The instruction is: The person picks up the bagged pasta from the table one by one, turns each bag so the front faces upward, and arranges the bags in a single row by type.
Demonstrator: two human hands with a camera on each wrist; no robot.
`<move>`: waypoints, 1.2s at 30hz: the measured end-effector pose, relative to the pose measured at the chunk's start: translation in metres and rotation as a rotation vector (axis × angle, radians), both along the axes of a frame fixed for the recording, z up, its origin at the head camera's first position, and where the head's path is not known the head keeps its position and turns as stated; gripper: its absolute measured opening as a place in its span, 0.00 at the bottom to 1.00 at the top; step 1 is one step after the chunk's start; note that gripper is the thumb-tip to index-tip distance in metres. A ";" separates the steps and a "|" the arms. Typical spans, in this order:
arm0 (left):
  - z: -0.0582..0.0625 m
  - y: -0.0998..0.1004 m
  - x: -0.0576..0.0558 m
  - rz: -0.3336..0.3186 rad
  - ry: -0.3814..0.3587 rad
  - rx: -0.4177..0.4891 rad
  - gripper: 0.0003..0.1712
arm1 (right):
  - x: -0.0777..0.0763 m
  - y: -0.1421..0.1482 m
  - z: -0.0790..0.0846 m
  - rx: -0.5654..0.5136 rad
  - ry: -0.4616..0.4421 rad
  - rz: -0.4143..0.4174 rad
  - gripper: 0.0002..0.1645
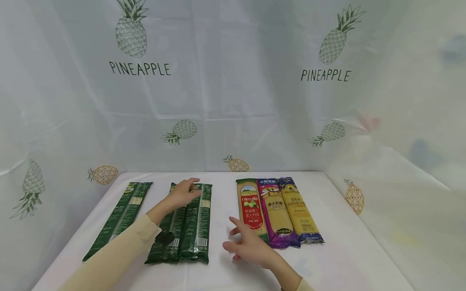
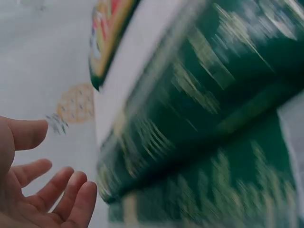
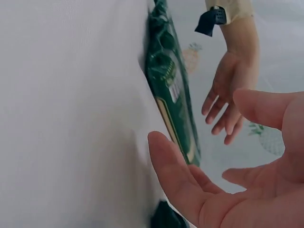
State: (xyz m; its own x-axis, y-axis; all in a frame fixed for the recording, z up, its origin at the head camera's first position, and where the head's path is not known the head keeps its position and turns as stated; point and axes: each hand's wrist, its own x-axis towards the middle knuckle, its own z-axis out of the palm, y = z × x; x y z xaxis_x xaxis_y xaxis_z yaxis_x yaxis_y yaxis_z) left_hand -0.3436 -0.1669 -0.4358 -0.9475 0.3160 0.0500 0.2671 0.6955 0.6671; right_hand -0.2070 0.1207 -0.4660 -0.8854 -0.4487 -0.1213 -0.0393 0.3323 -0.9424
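Note:
My left hand hovers over the upper part of two green pasta packets lying side by side, its fingers loosely bent with nothing between them. In the left wrist view, the green packet is blurred beside the left hand. Near the lower left edge of the Olivoila pasta packet, my right hand is held with thumb and fingers apart, holding nothing. The right wrist view has the right hand in front, with a green packet beyond its fingers.
Another green packet lies at the table's left side. A purple pasta packet and a yellow one lie right of the Olivoila one. The white table meets a pineapple-print curtain at the back.

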 end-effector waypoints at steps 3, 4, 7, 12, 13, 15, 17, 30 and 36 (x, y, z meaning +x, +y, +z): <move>-0.009 -0.013 0.000 0.030 0.012 -0.037 0.37 | -0.004 -0.015 -0.001 0.009 -0.027 -0.020 0.54; -0.011 -0.016 0.000 0.034 0.010 -0.046 0.38 | -0.006 -0.020 -0.002 0.015 -0.033 -0.027 0.54; -0.019 -0.022 0.000 0.047 -0.005 -0.052 0.40 | -0.011 -0.034 -0.003 0.037 -0.043 -0.046 0.56; -0.026 -0.023 -0.001 0.061 -0.002 -0.069 0.42 | -0.020 -0.056 -0.007 0.054 -0.070 -0.062 0.59; -0.026 -0.023 -0.002 0.063 -0.007 -0.075 0.42 | -0.021 -0.060 -0.008 0.060 -0.073 -0.061 0.59; -0.026 -0.021 -0.003 0.065 -0.025 -0.086 0.43 | -0.025 -0.068 -0.009 0.093 -0.053 -0.052 0.60; -0.024 -0.020 -0.006 0.069 -0.070 -0.075 0.44 | -0.028 -0.074 -0.008 0.130 -0.021 -0.043 0.61; -0.017 -0.010 -0.014 0.063 -0.083 -0.223 0.45 | -0.039 -0.099 -0.012 0.367 0.165 -0.049 0.69; -0.012 -0.003 -0.012 0.062 -0.060 -0.320 0.44 | -0.039 -0.099 -0.008 0.401 0.198 -0.034 0.65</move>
State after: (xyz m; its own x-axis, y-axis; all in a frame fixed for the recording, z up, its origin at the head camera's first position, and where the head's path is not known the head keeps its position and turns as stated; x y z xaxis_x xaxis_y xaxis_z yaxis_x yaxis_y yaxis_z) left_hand -0.3555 -0.1701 -0.4480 -0.9635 0.2487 -0.0987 0.1851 0.8860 0.4251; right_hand -0.2457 0.0215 -0.4741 -0.9225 -0.3710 -0.1067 -0.1883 0.6738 -0.7145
